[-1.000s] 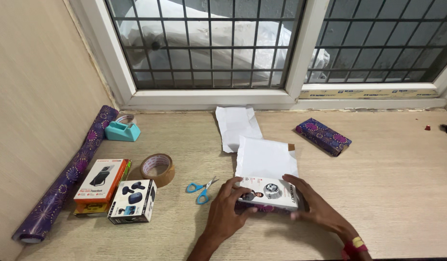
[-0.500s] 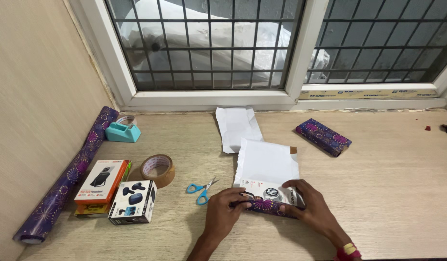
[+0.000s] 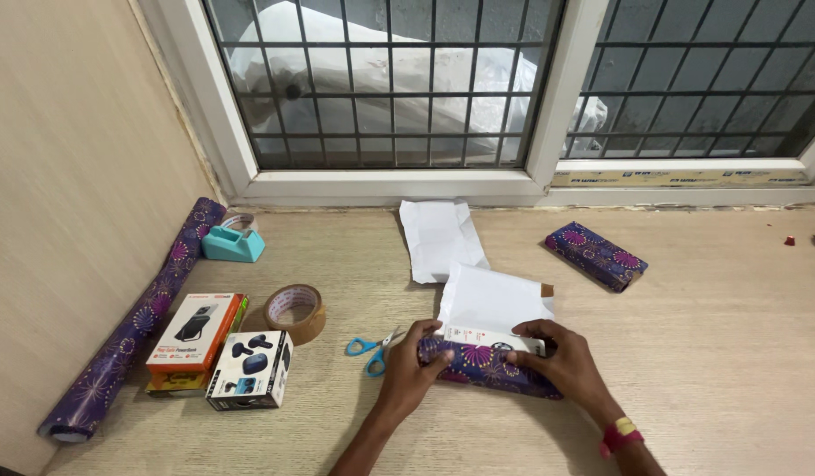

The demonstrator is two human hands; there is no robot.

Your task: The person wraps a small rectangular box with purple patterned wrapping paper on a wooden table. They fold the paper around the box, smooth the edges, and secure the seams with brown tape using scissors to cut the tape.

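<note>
Both my hands press purple patterned wrapping paper (image 3: 482, 363) up around a small white box (image 3: 491, 338) on the wooden table (image 3: 707, 353). My left hand (image 3: 413, 363) holds the left end of the box and paper. My right hand (image 3: 561, 357) holds the right end, fingers over the top edge. The white underside of the paper sheet (image 3: 495, 298) sticks up behind the box. A red and yellow band sits on my right wrist.
Blue-handled scissors (image 3: 375, 348) lie just left of my left hand. A brown tape roll (image 3: 295, 310), two product boxes (image 3: 220, 354), a teal tape dispenser (image 3: 234, 241) and a wrapping paper roll (image 3: 134, 322) lie at the left. A wrapped parcel (image 3: 597, 255) and white sheet (image 3: 438, 236) lie behind.
The box has been tipped over and the purple paper folded up over its near side; its printed face is now mostly covered. Both hands shifted onto the paper.
</note>
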